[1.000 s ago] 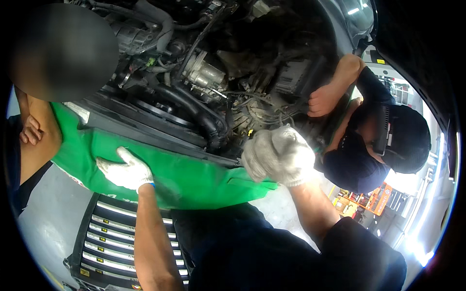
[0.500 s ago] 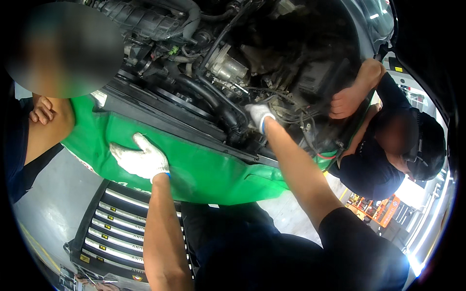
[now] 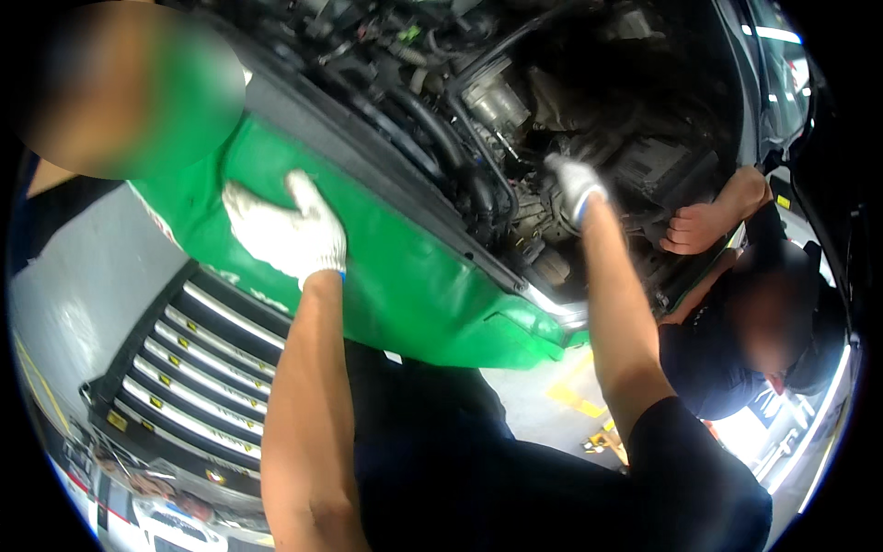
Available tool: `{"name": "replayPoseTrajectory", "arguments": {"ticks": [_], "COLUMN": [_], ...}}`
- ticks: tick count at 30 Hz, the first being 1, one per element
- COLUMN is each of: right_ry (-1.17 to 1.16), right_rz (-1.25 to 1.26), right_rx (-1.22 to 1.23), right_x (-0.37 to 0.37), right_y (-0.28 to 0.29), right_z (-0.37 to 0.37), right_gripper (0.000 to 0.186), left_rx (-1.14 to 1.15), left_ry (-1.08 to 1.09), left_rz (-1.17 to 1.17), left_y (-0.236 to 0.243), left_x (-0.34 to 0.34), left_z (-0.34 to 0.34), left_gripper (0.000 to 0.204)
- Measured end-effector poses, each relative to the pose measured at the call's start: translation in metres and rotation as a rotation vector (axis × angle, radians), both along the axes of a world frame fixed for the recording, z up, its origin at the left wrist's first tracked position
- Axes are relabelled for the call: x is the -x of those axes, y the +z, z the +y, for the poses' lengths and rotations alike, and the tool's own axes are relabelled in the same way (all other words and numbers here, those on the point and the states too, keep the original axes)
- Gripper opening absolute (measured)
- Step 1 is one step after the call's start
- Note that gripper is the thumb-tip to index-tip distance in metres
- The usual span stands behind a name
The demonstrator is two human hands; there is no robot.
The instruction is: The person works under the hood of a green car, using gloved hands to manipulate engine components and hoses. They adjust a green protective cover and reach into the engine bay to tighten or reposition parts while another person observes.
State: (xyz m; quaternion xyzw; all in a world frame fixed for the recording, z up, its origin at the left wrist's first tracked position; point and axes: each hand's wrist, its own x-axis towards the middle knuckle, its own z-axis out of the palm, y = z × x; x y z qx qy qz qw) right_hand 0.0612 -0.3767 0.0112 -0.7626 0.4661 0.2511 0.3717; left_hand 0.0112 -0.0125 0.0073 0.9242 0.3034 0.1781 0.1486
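My left hand point(image 3: 287, 225), in a white knit glove, lies flat on a green fender cover point(image 3: 405, 304) draped over the car's front edge. Its fingers are stretched out and the thumb stands apart. Over in the engine bay, my right hand point(image 3: 578, 187), gloved the same way, is closed and blurred by motion. What its fingers grip is hidden. Just left of it sits a silver cylindrical part point(image 3: 497, 99), with a thin shiny rod or tool point(image 3: 507, 145) below. Black hoses point(image 3: 432, 129) run to the left of these.
At the right edge of the bay a co-worker leans in, a bare hand point(image 3: 694, 228) resting near a dark box-shaped part point(image 3: 658, 166). Another person's blurred shape is at upper left. A tool chest with several drawers point(image 3: 198, 368) stands below the cover, on my left.
The view has shifted, so the car appears turned. My right hand has moved deeper to the right in the engine bay. My left hand stays flat on the cover.
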Motion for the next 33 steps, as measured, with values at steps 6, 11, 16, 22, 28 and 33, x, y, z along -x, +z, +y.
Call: {"name": "replayPoseTrajectory", "arguments": {"ticks": [6,11,16,22,28,33], "right_ry": [0.236,-0.414,-0.218,-0.581,-0.294,-0.769], "right_rz": [0.360,0.058,0.449,0.062,0.301,0.250], "right_rx": [-0.100,-0.273,-0.414,-0.324,-0.406,-0.653], "right_x": [0.021,-0.012,0.026,0.006,0.024,-0.007], "right_y": [-0.005,-0.023,-0.013,-0.052,-0.050,-0.041], "right_z": [0.042,-0.016,0.027,-0.009,0.013,-0.027], "right_gripper": [0.026,0.020,0.020,0.020,0.019,0.028], "left_rx": [0.033,0.065,0.064,0.056,0.059,0.044], "left_ry": [0.055,0.028,0.055,0.044,0.044,0.018], "left_rz": [0.028,0.031,0.018,0.034,0.054,0.010], "left_y": [0.006,0.006,0.002,0.002,0.005,0.004], "left_x": [0.002,-0.001,0.001,0.003,-0.001,0.002], "left_z": [0.008,0.008,0.010,0.006,0.010,0.009], "left_gripper": [0.068,0.071,0.074,0.075,0.073,0.071]}}
